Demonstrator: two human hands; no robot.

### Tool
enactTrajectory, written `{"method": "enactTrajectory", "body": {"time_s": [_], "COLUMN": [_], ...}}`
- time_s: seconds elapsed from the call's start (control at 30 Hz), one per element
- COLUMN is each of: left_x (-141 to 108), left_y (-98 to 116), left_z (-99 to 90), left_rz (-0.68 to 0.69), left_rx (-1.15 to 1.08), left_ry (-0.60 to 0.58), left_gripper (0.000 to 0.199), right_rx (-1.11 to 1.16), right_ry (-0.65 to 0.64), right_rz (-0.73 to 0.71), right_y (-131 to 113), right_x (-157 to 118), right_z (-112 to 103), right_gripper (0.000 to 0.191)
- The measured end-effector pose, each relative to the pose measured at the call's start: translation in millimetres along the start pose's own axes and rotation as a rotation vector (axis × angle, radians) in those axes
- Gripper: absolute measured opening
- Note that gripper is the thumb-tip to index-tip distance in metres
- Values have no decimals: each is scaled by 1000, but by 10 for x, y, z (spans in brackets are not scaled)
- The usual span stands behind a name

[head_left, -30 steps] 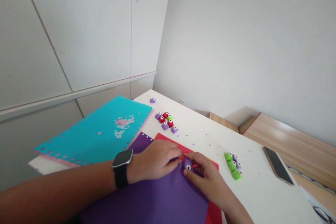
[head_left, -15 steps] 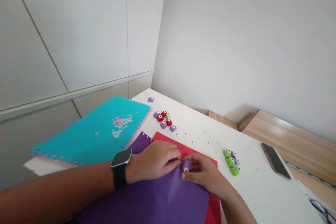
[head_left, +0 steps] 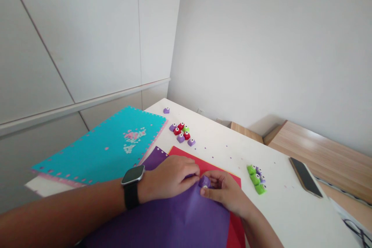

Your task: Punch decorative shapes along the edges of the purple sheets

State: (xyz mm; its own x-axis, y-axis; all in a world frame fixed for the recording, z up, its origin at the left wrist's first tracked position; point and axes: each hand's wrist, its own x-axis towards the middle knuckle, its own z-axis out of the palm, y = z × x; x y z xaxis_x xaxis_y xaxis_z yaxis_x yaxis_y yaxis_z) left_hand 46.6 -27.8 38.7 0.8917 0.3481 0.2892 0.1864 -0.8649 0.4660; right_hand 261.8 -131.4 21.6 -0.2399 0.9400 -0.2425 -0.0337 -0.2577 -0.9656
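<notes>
- Purple craft punch (head_left: 204, 181) is clamped by right hand (head_left: 225, 193) on edge of purple paper sheet (head_left: 174, 217)
- Sheet is held by left hand (head_left: 168, 176), just beside punch
- Red paper (head_left: 236, 232) is laid beneath
- Other punches (head_left: 180, 131) are grouped on white table (head_left: 279, 201), near teal sheet (head_left: 99, 151)

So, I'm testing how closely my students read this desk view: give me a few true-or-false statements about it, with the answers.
1. The right hand holds a small purple craft punch on the purple paper sheet. True.
2. The black-strapped smartwatch is on the right wrist. False: it is on the left wrist.
3. A red paper sheet shows from beneath the purple sheet. True.
4. The phone lies on the teal sheet. False: it lies on the white desk, far right of that sheet.
5. A group of green and purple craft punches stands right of the hands. True.
</notes>
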Motion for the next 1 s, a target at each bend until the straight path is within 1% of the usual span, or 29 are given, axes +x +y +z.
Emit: {"method": "enactTrajectory", "body": {"time_s": [0.17,0.3,0.47,0.57,0.67,0.73,0.83,0.93,1.0], "left_x": [-7,-7,-5,-8,-13,-16,-19,-24,-27], "left_y": [-15,-21,-32,-43,-53,-60,-74,-97,-116], "left_z": [12,22,33,39,44,49,62,79,88], "left_rz": [4,7,0,-9,-10,-9,-14,-13,-10], "left_rx": [-11,-7,-25,-29,-24,-20,-4,5,-3], "left_ry": [3,8,8,9,4,-6,-15,-16,-19], "left_gripper": [14,15,16,16,17,15,15,16,16], "right_rx": [-35,-59,-106,-117,-45,31,113,199,235], "right_ry": [34,57,64,76,51,61,178,335,402], "right_rz": [-33,-28,-32,-75,-97,-87,-61,-60,-70], "right_y": [-45,-60,-23,-5,-8,-21,-42,-56,-66], "right_x": [-21,-34,-10,-10,-28,-33,-17,6,16], "right_z": [63,91,51,24,17,15,-21,-126,-228], "right_gripper": [37,34,32,37,48,47,37,44,52]}}
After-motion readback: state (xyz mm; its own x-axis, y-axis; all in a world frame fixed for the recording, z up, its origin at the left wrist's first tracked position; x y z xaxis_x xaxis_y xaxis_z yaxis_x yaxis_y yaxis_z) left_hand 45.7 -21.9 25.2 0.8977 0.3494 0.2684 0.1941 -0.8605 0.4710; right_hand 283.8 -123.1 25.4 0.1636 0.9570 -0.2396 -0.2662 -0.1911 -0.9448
